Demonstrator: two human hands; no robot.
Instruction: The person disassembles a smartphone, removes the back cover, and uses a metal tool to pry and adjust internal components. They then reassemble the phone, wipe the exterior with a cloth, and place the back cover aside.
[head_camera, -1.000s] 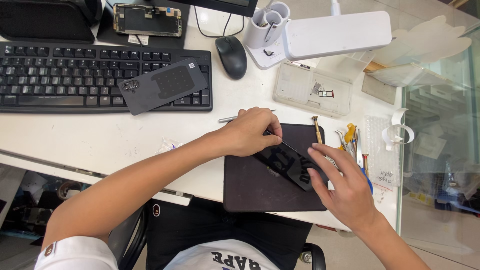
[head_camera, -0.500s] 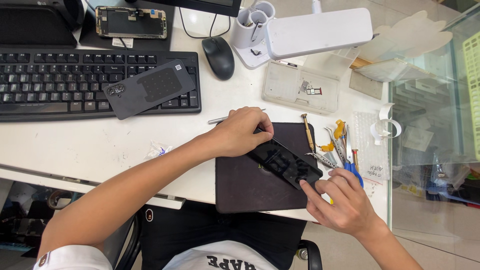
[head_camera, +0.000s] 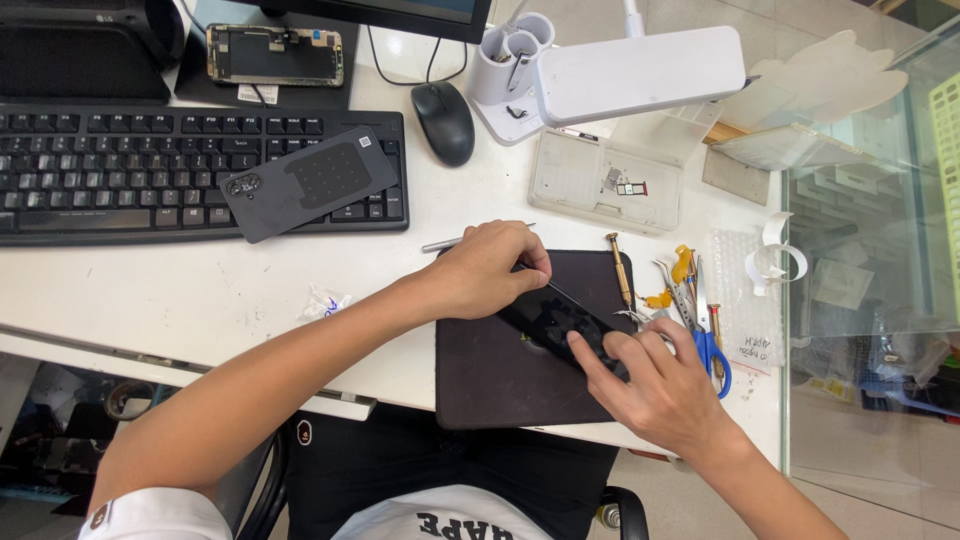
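Low in the middle, the left hand (head_camera: 490, 270) pinches a thin metal tool (head_camera: 470, 241) against the flat black glass phone (head_camera: 560, 325); the right hand (head_camera: 655, 385) presses it down with flat fingers. It looks thin and breakable, best held by its edges.

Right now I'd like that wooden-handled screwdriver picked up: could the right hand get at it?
Probably yes. The right hand rests on the phone, and the screwdriver lies just beyond on the mat's edge with nothing over it.

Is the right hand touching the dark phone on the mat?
Touching. The head view shows the right hand with its fingers pressed flat on the dark phone, which lies on the dark mat.
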